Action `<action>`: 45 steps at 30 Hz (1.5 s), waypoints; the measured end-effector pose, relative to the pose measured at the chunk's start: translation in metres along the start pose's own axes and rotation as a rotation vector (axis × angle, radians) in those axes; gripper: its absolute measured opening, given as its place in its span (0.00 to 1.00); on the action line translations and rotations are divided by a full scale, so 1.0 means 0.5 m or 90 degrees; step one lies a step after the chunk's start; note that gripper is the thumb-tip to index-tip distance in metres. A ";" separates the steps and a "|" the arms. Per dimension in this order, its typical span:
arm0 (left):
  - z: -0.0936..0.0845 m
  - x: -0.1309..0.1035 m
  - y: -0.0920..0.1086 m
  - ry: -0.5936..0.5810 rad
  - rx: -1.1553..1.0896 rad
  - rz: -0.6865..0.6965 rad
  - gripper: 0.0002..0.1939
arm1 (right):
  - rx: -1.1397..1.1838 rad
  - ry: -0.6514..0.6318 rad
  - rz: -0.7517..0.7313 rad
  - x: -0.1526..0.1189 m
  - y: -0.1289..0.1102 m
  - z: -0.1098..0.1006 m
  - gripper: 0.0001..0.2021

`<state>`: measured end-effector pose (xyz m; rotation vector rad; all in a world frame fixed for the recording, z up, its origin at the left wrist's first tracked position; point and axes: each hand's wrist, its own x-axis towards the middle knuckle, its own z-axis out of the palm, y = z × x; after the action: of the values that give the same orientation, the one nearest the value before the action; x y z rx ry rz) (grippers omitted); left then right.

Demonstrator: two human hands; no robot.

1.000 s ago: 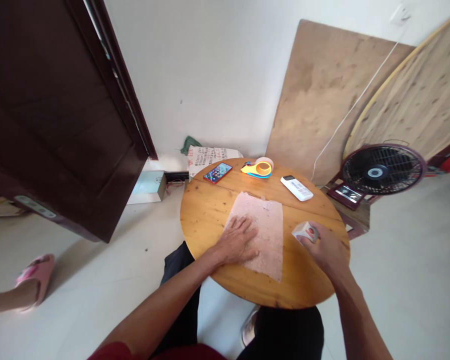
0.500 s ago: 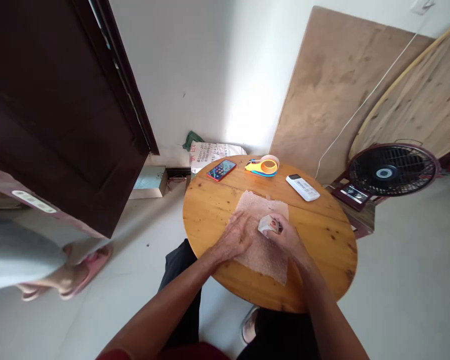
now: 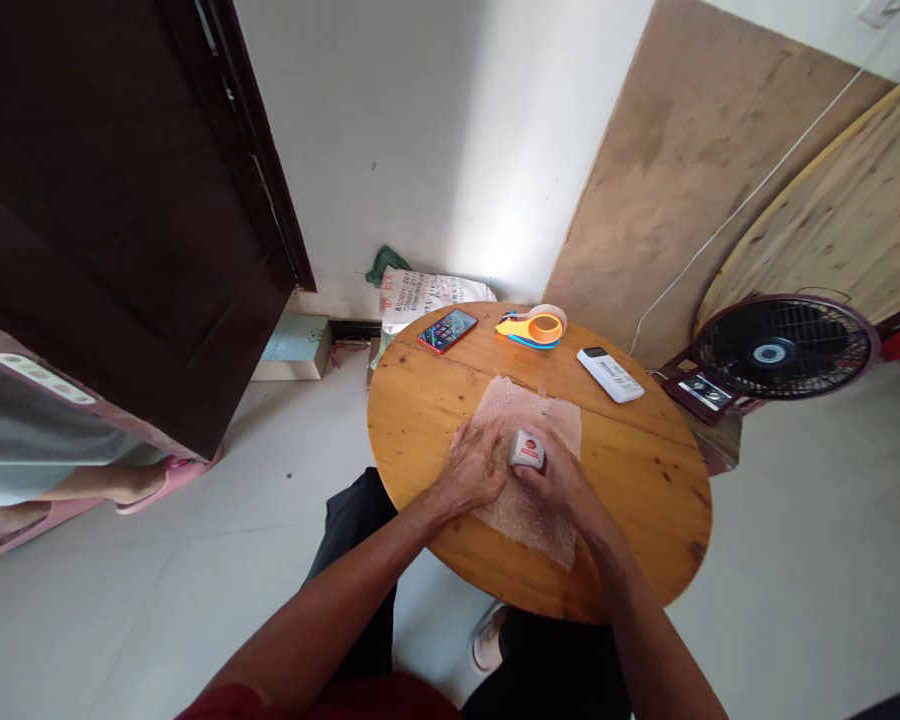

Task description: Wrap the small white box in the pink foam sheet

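round table [image 3: 645,500], box [image 3: 528,448] on wrap [image 3: 529,510]

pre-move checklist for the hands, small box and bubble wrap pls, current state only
1. Small box sits on the bubble wrap sheet: ok.
2. Right hand grips the box: ok, fingers closed around it.
3. Left hand pins the sheet: ok, it lies on the sheet's left part, beside the box.
4. Sheet lies flat on the round table: ok on the parts in view; under the hands cannot tell.
5. Tape dispenser within reach: ok, probably; it lies at the far edge.
6. Phone and remote off the sheet: ok.
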<state>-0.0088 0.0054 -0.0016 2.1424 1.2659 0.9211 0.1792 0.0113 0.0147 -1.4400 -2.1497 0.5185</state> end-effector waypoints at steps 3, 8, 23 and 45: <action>0.001 -0.001 -0.001 0.001 0.008 0.005 0.39 | 0.030 0.009 0.015 -0.005 0.005 -0.004 0.29; 0.002 0.000 -0.002 0.000 0.016 0.008 0.39 | 0.050 -0.002 0.060 -0.010 0.004 -0.006 0.24; 0.005 -0.001 -0.005 0.010 0.011 0.014 0.36 | -0.100 0.004 -0.056 -0.143 -0.081 -0.044 0.18; -0.070 0.044 0.022 -0.026 0.030 0.074 0.12 | -0.183 0.152 0.020 -0.065 -0.063 -0.063 0.11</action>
<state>-0.0213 0.0223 0.0358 2.2802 1.1639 0.8991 0.1851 -0.0291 0.0515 -1.5980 -2.0717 0.0415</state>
